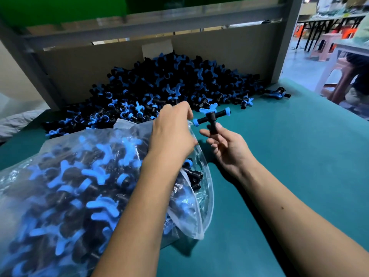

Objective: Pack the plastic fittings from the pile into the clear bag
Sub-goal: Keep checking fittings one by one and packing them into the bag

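A big pile of black and blue plastic fittings (169,84) lies on the green table against a cardboard wall. A clear bag (65,188), filled with several fittings, lies at the lower left with its mouth facing right. My left hand (172,132) grips the upper rim of the bag's mouth. My right hand (225,148) pinches one black T-shaped fitting with blue ends (211,118) by its stem, just right of the bag's mouth and above the table.
The green table (289,156) stretches out to the right. A loose fitting (277,92) lies at the pile's right end. A cardboard wall (83,62) and grey metal frame (287,37) stand behind the pile. Pink stools (339,80) stand beyond the table's right edge.
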A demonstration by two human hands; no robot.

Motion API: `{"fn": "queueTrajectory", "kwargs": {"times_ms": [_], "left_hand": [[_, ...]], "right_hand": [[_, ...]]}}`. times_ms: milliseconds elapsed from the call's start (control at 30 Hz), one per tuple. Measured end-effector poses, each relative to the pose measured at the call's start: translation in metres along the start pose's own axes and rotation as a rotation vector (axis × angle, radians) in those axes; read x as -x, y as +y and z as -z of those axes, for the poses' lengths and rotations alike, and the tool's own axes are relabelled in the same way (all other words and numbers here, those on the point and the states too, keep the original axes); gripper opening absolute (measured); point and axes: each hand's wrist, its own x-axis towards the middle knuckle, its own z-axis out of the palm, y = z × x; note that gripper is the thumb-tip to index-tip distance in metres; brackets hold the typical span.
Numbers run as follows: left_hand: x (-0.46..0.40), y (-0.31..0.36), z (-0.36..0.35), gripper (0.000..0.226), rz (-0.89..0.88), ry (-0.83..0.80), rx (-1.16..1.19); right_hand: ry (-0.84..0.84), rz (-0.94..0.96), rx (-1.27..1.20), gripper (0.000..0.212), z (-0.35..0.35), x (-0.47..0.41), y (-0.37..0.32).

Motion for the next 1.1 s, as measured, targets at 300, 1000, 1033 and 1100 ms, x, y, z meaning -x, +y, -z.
{"fn": "queueTrajectory", "kwargs": {"times_ms": [300,1000,1033,1100], "left_hand": [[0.005,-0.006,0.037,0.028,0.100,0.096,-0.195],[0.005,0.022,0.028,0.015,-0.097,0.451,0.316],[0.005,0.021,0.025,0.015,-0.101,0.440,0.306],[0.006,0.020,0.018,0.014,-0.101,0.385,0.283]], "right_hand": [[-0.152,-0.133,0.008,0.032,0.005,0.005,-0.012],[-0.205,0.692,1.210,0.034,-0.077,0.024,0.062],[-0.226,0.654,1.237,0.041,-0.079,0.021,0.065],[-0.271,0.534,1.228,0.044,-0.079,0.018,0.063]]}}
